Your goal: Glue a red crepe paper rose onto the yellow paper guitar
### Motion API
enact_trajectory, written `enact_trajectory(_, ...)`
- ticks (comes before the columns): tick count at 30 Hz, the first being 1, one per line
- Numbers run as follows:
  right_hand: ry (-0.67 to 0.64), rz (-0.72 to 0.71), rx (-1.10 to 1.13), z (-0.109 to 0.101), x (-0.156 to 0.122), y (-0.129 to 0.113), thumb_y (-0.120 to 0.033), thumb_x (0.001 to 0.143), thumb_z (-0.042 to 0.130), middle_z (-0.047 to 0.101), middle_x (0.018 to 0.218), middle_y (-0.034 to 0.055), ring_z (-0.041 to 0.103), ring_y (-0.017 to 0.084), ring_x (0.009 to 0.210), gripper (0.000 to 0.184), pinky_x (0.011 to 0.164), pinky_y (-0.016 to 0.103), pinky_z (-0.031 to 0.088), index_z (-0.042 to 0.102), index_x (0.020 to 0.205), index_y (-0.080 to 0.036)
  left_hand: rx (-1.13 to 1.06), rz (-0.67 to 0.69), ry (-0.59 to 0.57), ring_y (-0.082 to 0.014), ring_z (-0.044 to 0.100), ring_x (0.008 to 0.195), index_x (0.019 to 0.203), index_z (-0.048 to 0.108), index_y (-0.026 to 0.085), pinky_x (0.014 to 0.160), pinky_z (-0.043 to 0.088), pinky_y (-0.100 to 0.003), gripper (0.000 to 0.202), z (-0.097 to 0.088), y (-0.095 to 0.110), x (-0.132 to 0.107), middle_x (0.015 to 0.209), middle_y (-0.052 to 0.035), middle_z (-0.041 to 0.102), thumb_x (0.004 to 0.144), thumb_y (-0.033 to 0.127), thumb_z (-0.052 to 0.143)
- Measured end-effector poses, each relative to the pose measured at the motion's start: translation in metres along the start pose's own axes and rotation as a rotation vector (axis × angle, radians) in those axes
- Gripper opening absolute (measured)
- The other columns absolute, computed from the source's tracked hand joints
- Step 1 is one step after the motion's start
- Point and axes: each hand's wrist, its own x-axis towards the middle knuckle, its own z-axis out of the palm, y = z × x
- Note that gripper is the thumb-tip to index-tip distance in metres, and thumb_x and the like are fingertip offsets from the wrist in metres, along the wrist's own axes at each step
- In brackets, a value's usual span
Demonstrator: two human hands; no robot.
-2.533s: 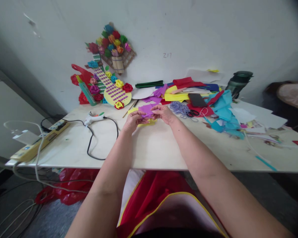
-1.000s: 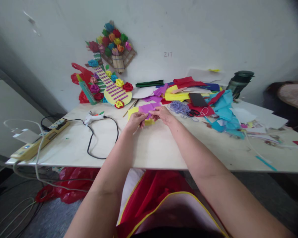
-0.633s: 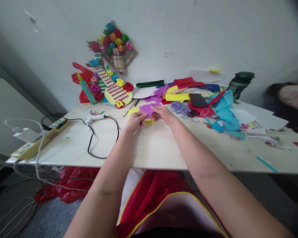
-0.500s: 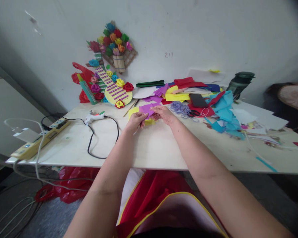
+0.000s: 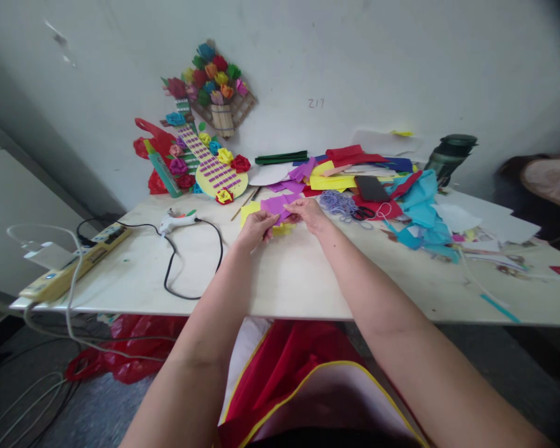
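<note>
Both my hands meet over the middle of the table (image 5: 289,280) on a piece of purple paper (image 5: 276,203). My left hand (image 5: 256,226) pinches its near left edge with closed fingers. My right hand (image 5: 310,214) pinches the right side of the same sheet. Yellow paper (image 5: 284,229) lies flat under the purple piece, partly hidden by my fingers.
A glue gun (image 5: 176,219) with a black cord lies to the left, and a power strip (image 5: 74,261) beyond it. A paper guitar with flowers (image 5: 210,165) leans on the wall. Coloured paper sheets (image 5: 354,168), scissors (image 5: 363,213), a phone (image 5: 369,187) and a dark bottle (image 5: 449,155) crowd the right.
My hands have stayed in the same spot, with small finger shifts along the purple paper. Nothing else on the table has moved.
</note>
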Motion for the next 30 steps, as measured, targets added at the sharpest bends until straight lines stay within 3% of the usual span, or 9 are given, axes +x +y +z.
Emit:
enact_trajectory(7,-0.021,0.008,0.022,-0.005,0.004,0.003,-0.036,0.071,0.069,0.064,0.049,0.0035,0.061,0.012,0.045,0.026,0.042,0.019,0.044,0.062,0.061,-0.013,-0.016,0.029,-0.008,-0.0054,0.037,0.028,0.071,0.052,0.016,0.031,0.025,-0.018,0.037,0.0,-0.002,0.001,0.038,0.0056,0.049,0.068,0.048,0.07)
enact_trajectory(12,-0.157,0.059,-0.02,-0.006,0.006,0.009,-0.035,0.07,0.072,0.068,0.059,0.006,0.061,0.011,0.047,0.026,0.041,0.018,0.045,0.063,0.066,-0.012,-0.019,0.022,0.007,-0.0054,0.037,0.027,0.072,0.051,0.016,0.03,0.023,-0.018,0.039,0.0,-0.003,0.002,0.038,0.0062,0.048,0.068,0.05,0.07)
enact_trajectory(20,-0.061,-0.004,-0.103,-0.001,0.004,0.008,-0.028,0.064,0.077,0.064,0.049,0.0023,0.054,0.007,0.04,0.026,0.041,0.017,0.042,0.059,0.055,-0.012,0.019,-0.021,-0.016,-0.0065,0.043,0.03,0.073,0.049,0.017,0.032,0.027,-0.018,0.04,0.001,0.0,0.0,0.041,0.0042,0.052,0.069,0.051,0.069)
enact_trajectory(30,-0.116,0.016,-0.074,-0.004,0.006,0.012,-0.033,0.069,0.073,0.065,0.052,0.0019,0.055,0.008,0.04,0.026,0.04,0.018,0.042,0.058,0.06,-0.013,-0.038,-0.062,-0.075,-0.0081,0.048,0.032,0.068,0.048,0.016,0.034,0.033,-0.017,0.04,-0.002,-0.003,0.003,0.045,0.001,0.057,0.068,0.048,0.071)
